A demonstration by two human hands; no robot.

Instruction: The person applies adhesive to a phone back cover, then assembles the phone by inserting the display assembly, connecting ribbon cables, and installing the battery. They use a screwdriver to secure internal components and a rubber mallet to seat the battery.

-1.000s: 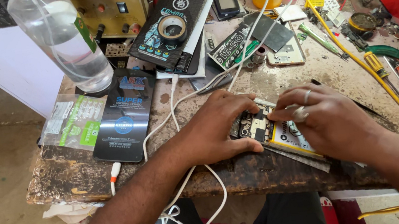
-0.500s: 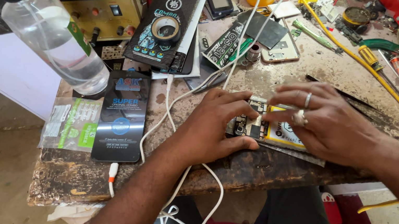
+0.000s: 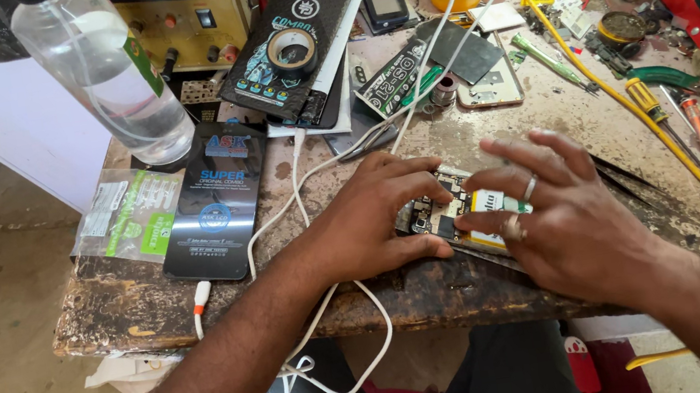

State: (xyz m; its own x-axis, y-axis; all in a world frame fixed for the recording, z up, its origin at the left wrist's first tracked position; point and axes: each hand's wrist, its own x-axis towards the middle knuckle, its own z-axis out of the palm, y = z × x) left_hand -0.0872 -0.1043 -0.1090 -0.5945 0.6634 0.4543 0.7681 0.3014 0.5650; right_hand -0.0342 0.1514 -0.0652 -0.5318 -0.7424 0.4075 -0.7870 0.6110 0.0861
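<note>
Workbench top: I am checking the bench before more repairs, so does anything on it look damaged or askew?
Yes. The workbench top is worn and stained, its front edge chipped and crumbling. A white cable hangs over that edge in loops. Both hands, left hand and right hand, rest on an opened phone with its circuit board bare.

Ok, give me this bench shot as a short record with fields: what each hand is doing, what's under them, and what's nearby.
left hand: left hand rests fingers down on the opened phone, holding its left side
right hand: right hand touches the phone's right side with its fingertips, fingers spread
item worked on: opened phone with circuit board exposed, lying flat near the front edge of the workbench
cable: white cable runs under the left wrist
nearby left: plastic bottle, black flat packet
nearby behind: tape roll
</note>
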